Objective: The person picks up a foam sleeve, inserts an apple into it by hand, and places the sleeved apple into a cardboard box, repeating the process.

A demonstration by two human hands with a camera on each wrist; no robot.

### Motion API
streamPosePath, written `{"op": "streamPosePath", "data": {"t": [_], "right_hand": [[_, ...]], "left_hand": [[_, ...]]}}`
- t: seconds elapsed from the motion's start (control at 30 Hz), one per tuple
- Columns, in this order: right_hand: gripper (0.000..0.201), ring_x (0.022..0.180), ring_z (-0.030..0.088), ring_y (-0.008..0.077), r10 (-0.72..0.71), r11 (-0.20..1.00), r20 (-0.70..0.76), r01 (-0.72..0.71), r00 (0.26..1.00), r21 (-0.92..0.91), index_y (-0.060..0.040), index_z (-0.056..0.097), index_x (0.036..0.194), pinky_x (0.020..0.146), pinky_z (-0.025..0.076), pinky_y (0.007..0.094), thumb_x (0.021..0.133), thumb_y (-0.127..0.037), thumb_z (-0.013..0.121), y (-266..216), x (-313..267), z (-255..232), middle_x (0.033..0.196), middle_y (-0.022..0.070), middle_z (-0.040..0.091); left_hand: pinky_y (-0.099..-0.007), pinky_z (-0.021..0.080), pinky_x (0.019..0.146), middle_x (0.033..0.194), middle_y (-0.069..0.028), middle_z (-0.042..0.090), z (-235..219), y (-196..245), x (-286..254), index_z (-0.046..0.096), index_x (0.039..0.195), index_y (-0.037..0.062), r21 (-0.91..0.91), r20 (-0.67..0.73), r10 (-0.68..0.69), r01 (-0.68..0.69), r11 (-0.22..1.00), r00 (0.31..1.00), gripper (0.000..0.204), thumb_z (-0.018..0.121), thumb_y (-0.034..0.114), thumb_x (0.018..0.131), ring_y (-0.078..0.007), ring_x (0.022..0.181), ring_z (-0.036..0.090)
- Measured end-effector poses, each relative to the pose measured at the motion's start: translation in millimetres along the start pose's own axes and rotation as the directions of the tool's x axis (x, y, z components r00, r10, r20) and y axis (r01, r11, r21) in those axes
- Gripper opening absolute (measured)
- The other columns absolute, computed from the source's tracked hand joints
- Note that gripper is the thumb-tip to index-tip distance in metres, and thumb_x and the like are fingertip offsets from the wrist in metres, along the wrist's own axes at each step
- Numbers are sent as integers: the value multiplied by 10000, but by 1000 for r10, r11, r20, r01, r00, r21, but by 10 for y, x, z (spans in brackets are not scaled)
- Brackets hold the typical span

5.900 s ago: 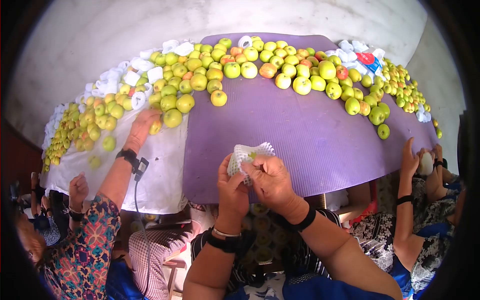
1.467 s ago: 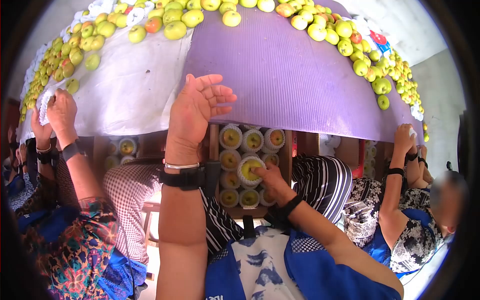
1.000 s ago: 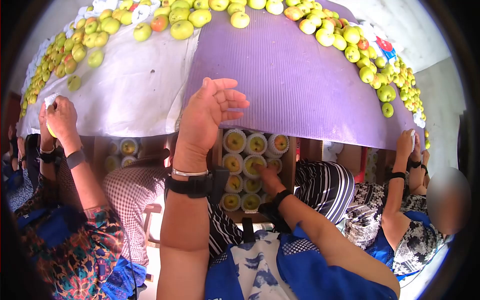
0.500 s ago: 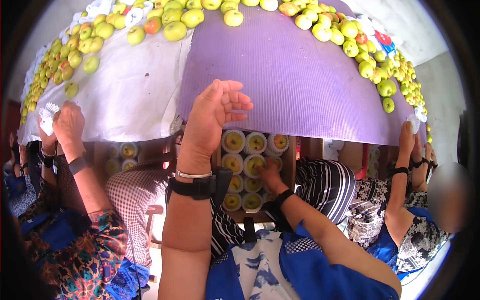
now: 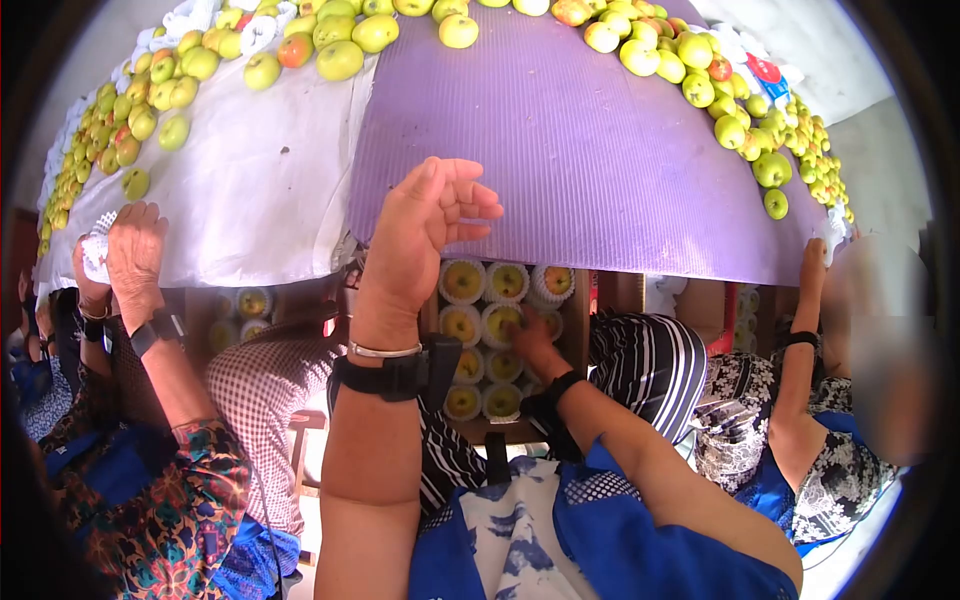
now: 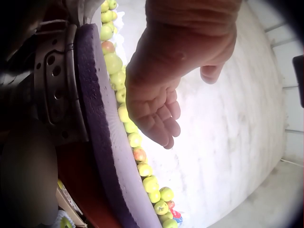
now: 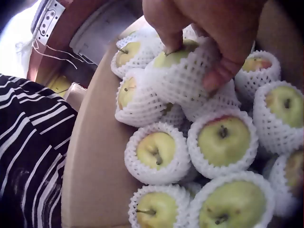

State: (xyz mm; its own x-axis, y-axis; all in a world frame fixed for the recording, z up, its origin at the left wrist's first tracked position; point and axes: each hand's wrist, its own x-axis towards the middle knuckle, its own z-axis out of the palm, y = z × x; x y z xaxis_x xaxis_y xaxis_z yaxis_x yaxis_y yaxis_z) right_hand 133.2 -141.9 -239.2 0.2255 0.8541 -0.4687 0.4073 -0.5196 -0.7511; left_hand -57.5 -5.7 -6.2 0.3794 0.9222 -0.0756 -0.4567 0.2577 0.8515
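My right hand (image 5: 538,345) is down in a cardboard box (image 7: 90,156) between my knees. Its thumb and fingers grip a yellow-green apple (image 7: 183,78) wrapped in a white foam net, as the right wrist view shows. Rows of other netted apples (image 7: 225,140), most stem up, surround it. In the head view, the held apple sits in the middle column. My left hand (image 5: 420,225) is raised at the near edge of the purple table mat (image 5: 540,150), fingers loosely bent, holding nothing. The left wrist view shows that same hand (image 6: 161,85) against a pale wall.
Loose apples (image 5: 340,60) lie along the far side of the table, with white foam nets (image 5: 260,35) among them at the left. A person on the left holds a foam net (image 5: 97,250). Another person's hand (image 5: 815,260) is at the right table edge.
Earlier both my hands held a foam net above the mat. Then my right hand brought a netted apple over the box and lowered it among the others. My left hand has barely moved lately.
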Motion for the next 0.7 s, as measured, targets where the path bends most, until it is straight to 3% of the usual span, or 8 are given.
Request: {"op": "streamPosePath", "data": {"t": [0.1,0.23,0.33,0.43,0.5,0.57,0.63,0.7], "right_hand": [[523,1030,556,244,22,996,-20,-20,1000,89,15,406,1284,822,485,340,824,-129,607,350,125,117,1161,172,552],[531,1005,565,236,63,993,-35,-59,997,99,8,393,1296,786,500,330,825,-114,606,295,84,72,1144,163,553],[572,995,568,246,123,980,-50,-113,991,165,21,366,1310,779,506,347,816,-115,621,238,62,49,1139,161,552],[652,1119,507,335,272,892,45,-270,961,362,44,385,1274,914,429,402,761,-231,678,-154,-113,-69,1218,239,500],[638,1075,524,371,82,988,-58,-89,995,-127,45,410,1238,904,435,420,744,-254,681,-104,-98,-116,1173,241,524],[596,1007,544,392,-67,784,-114,-18,991,-620,42,448,1187,879,435,448,731,-270,674,-423,-291,-148,1101,234,554],[537,959,557,382,-350,791,-27,280,936,-545,32,479,1148,843,437,455,736,-264,655,-720,-553,-266,1032,232,565],[494,979,554,374,-313,852,303,407,900,-330,22,498,1139,839,434,450,766,-272,634,-1367,-921,-774,1027,243,561]], "left_hand": [[-356,461,779,933,-109,625,4,-14,0,528,1098,14,2,8,-3,3,1000,1000,525,292,461,957,-246,895,609],[-356,462,776,929,-110,625,17,-28,6,528,1096,12,-1,2,-13,13,1000,1000,523,295,458,957,-248,894,609],[-356,463,778,924,-112,626,29,-27,15,527,1098,8,-2,-5,-17,17,1000,1000,532,296,466,955,-251,894,610],[-332,466,727,877,-97,620,83,-12,1,547,1045,32,-29,-37,-8,7,1000,999,423,368,401,942,-222,837,612],[-331,465,728,876,-98,621,61,-45,19,544,1048,29,-39,-15,-5,4,999,1000,425,363,399,944,-223,838,612],[-341,462,751,905,-103,622,33,-80,39,531,1079,24,-23,13,-2,2,1000,1000,471,320,425,953,-240,870,608],[-351,460,775,936,-107,624,56,-78,27,521,1107,21,-10,66,0,1,1000,998,516,282,454,961,-256,900,604],[-342,457,771,930,-100,618,99,-39,19,520,1102,21,5,0,-17,17,1000,1000,518,276,456,961,-244,896,598]]}}
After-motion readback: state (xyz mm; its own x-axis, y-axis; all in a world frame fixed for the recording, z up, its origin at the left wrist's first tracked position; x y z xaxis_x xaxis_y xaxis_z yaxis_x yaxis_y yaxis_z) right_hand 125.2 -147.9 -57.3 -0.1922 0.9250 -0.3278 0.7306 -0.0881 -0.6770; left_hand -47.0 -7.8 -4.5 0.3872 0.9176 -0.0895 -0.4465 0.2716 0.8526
